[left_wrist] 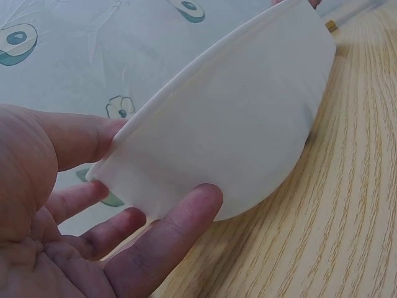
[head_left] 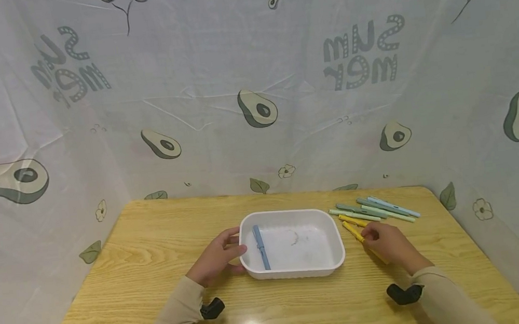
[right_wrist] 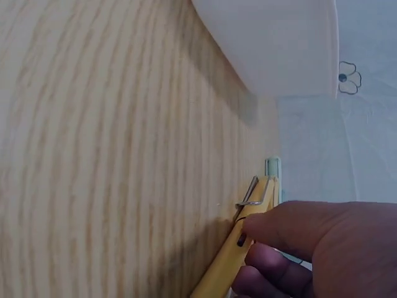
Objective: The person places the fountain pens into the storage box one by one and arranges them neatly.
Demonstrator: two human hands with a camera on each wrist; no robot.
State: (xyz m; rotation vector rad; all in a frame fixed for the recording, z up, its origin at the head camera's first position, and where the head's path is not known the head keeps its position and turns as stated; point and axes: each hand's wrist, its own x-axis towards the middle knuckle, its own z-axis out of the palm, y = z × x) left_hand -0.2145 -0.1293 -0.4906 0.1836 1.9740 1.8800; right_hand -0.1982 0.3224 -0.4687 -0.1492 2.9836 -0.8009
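Note:
A white plastic tray stands on the wooden table. My left hand grips its left end, thumb over the rim and fingers spread along the outer wall in the left wrist view. Inside the tray, near that end, lies a blue pen. To the right of the tray, my right hand pinches a yellow pen between thumb and fingers; its metal clip shows in the right wrist view. Just behind it lies a second yellow pen, partly hidden by the hand.
Several green and light blue pens lie in a loose pile behind the right hand, among them a dark green pen and a light blue pen. A pale curtain printed with avocados hangs around the table.

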